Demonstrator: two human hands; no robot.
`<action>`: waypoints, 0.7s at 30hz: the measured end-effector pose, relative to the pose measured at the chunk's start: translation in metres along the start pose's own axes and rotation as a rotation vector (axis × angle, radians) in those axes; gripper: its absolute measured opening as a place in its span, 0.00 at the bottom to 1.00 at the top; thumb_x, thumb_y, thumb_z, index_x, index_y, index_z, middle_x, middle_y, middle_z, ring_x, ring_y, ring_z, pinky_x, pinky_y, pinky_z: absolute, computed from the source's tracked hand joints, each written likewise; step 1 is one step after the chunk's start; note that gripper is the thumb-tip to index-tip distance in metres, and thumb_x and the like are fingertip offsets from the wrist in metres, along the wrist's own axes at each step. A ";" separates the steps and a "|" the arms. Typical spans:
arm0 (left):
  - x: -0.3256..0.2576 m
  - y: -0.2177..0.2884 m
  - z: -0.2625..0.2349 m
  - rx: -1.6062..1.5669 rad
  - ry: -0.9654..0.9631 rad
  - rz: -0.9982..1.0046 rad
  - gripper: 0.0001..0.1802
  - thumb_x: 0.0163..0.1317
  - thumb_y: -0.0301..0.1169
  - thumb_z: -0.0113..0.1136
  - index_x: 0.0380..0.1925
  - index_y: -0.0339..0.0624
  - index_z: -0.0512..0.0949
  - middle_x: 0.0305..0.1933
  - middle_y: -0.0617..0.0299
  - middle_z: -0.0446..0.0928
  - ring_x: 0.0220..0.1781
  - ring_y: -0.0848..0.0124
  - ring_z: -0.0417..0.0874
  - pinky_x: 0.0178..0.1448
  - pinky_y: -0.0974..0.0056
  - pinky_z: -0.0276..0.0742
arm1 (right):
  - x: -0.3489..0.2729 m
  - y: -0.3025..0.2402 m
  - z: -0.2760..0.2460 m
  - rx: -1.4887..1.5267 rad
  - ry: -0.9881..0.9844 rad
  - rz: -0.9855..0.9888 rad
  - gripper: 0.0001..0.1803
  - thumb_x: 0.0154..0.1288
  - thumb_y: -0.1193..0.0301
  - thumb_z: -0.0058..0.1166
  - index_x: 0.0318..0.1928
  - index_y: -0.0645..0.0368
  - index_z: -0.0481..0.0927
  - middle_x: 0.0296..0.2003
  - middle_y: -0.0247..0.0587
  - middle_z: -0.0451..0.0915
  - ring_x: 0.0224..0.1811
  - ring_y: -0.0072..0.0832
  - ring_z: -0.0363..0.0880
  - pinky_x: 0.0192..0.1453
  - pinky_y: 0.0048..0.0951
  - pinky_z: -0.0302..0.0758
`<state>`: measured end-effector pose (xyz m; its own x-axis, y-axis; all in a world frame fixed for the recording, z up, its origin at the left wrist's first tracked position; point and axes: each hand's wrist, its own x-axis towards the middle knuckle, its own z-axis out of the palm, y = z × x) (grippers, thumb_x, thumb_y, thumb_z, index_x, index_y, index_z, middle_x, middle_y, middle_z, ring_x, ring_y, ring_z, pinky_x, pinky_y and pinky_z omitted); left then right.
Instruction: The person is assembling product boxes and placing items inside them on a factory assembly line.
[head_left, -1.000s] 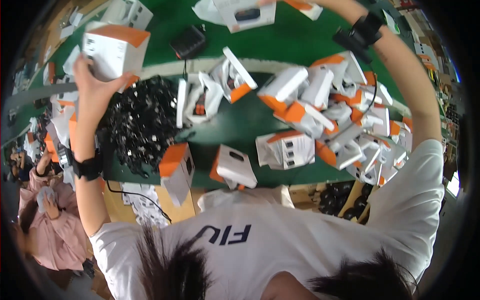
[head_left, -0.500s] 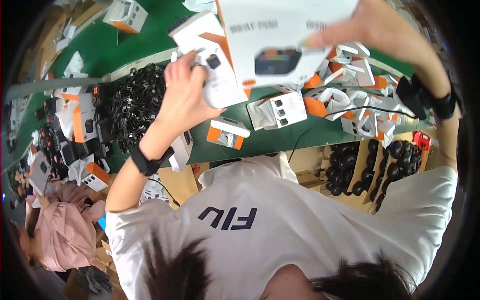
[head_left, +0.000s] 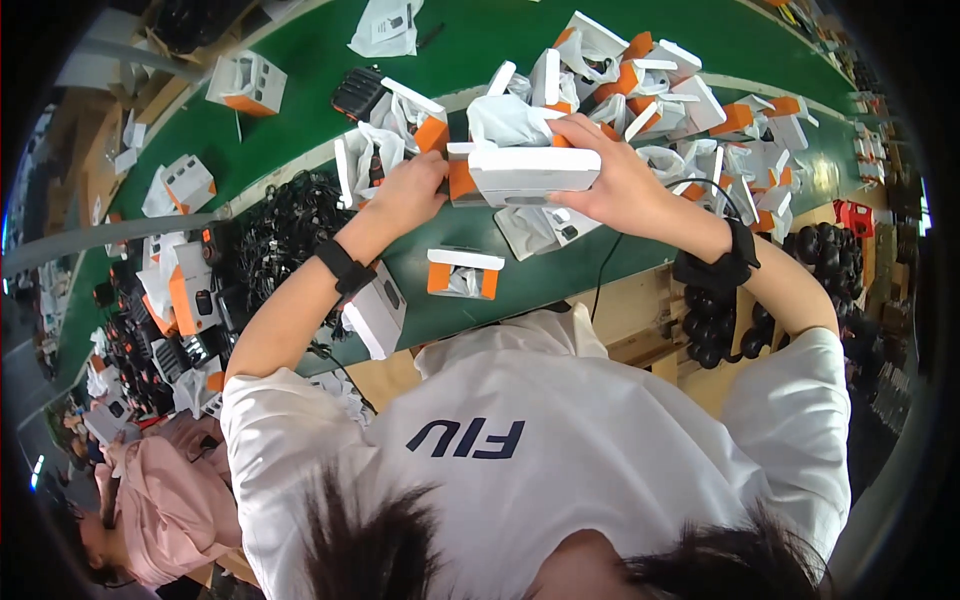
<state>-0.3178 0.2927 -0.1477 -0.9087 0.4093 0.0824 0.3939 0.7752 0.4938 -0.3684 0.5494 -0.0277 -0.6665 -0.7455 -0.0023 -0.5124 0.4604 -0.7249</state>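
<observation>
A white and orange carton (head_left: 520,172) is held flat above the green table (head_left: 300,120), gripped at both ends. My left hand (head_left: 408,192) grips its orange left end. My right hand (head_left: 612,180) wraps over its right end and top. White plastic wrap (head_left: 508,118) bulges out just above the carton. Both wrists wear black bands. Below the carton an open white and orange box (head_left: 462,273) lies on the table.
Many white and orange boxes (head_left: 690,105) are heaped at the back right. A tangle of black cables (head_left: 285,225) lies at the left. Black round parts (head_left: 820,265) fill a bin on the right. A person in pink (head_left: 160,500) sits at lower left.
Both hands came down and together from a high reach, bringing the carton lower and nearer to me. One second ago the arms were spread wide, the left hand holding a box far left.
</observation>
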 end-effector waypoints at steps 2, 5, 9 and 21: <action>-0.003 -0.001 0.001 -0.045 -0.035 -0.066 0.13 0.41 0.26 0.60 0.27 0.33 0.68 0.32 0.53 0.69 0.34 0.55 0.74 0.38 0.59 0.71 | -0.006 0.003 -0.005 0.036 -0.056 0.005 0.32 0.44 0.75 0.59 0.53 0.60 0.62 0.48 0.41 0.65 0.40 0.40 0.73 0.43 0.30 0.70; -0.007 0.004 -0.006 -0.267 -0.062 -0.246 0.15 0.43 0.29 0.63 0.27 0.34 0.68 0.33 0.53 0.68 0.34 0.56 0.74 0.38 0.60 0.71 | -0.022 -0.011 -0.014 -0.048 -0.167 -0.065 0.32 0.42 0.75 0.56 0.52 0.57 0.62 0.49 0.42 0.66 0.39 0.44 0.74 0.40 0.34 0.73; -0.008 -0.011 0.022 -0.407 0.056 -0.385 0.30 0.39 0.41 0.69 0.34 0.29 0.68 0.35 0.46 0.71 0.38 0.57 0.74 0.41 0.64 0.71 | -0.031 0.007 0.018 0.020 -0.229 -0.167 0.36 0.41 0.77 0.55 0.55 0.56 0.60 0.52 0.43 0.63 0.35 0.44 0.74 0.35 0.35 0.73; 0.041 0.008 0.035 -0.246 -0.098 -0.717 0.41 0.34 0.48 0.67 0.42 0.29 0.62 0.41 0.40 0.73 0.45 0.48 0.76 0.48 0.55 0.73 | -0.017 0.009 0.087 -0.020 -0.238 -0.214 0.38 0.34 0.84 0.53 0.53 0.63 0.57 0.54 0.45 0.59 0.31 0.48 0.74 0.32 0.39 0.74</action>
<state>-0.3467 0.3326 -0.1709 -0.9095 -0.1046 -0.4023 -0.3405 0.7426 0.5767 -0.3144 0.5242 -0.0942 -0.3981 -0.9172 -0.0144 -0.6394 0.2887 -0.7126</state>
